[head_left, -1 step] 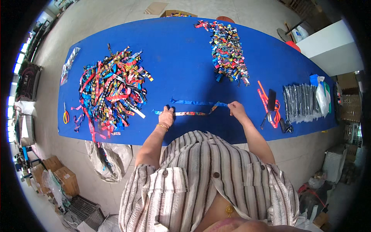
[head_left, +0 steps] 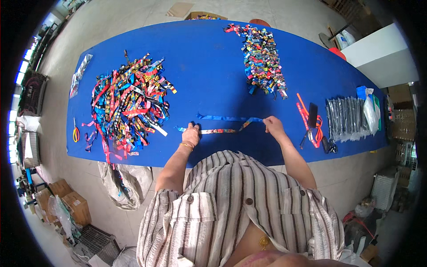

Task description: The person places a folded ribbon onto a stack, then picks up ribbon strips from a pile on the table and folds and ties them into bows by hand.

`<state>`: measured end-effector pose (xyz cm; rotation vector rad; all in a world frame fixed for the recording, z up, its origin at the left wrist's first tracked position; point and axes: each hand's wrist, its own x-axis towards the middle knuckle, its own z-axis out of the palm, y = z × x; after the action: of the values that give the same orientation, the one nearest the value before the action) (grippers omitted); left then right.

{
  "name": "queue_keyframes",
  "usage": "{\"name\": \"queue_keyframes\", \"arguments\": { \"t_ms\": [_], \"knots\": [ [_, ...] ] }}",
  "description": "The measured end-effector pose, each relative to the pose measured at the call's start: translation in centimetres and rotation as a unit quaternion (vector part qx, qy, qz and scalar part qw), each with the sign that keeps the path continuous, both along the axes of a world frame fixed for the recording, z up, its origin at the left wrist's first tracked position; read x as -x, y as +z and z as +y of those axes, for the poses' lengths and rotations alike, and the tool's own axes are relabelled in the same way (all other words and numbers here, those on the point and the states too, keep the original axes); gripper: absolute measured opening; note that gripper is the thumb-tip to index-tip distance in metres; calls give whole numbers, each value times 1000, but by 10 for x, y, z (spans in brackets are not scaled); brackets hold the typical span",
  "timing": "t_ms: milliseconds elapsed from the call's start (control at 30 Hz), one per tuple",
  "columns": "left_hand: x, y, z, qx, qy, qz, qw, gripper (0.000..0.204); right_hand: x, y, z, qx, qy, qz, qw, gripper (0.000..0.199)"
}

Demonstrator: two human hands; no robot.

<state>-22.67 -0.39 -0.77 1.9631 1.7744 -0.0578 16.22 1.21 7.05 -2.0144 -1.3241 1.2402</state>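
A long printed ribbon strip stretches across the blue table in front of me, light and multicoloured along its near run. It bends near my right hand, and a plain blue run lies behind it. My left hand presses on the near run toward its left end, fingers closed on it. With finger and thumb, my right hand pinches the right-hand end of the ribbon. Left of my left hand lies a big tangled heap of colourful ribbon strips. Farther back on the right is a neater bundle of folded strips.
Orange-handled scissors lie at the table's left edge. To the right are a dark phone, red and orange straps and a row of plastic-wrapped dark packs. A whitish sack hangs below the front edge.
My right hand has shifted very slightly to the right with the ribbon's end, and the bend beside it has moved a little. My left hand stays in place.
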Motion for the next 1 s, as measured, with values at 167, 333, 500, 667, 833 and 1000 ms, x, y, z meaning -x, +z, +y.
{"name": "queue_keyframes", "arguments": {
  "t_ms": [167,333,500,667,833,1000],
  "knots": [
    [39,-4,-7,80,53,55,994,33,-5,18,9,-65,-9,8,998,21],
    [35,6,4,-14,65,-22,998,38,29,84,12,-145,82,-42,985,17],
    [-61,102,32,-153,-24,-367,917,58,83,144,8,-297,269,-109,910,12],
    [-87,188,35,66,-15,-475,878,36,108,200,-4,-389,343,-116,847,9],
    [-56,160,35,-140,-53,-362,920,16,85,224,-15,-482,309,-199,795,8],
    [-30,151,43,-223,65,-364,902,19,62,225,-39,-414,270,-250,833,5]
  ]
}}
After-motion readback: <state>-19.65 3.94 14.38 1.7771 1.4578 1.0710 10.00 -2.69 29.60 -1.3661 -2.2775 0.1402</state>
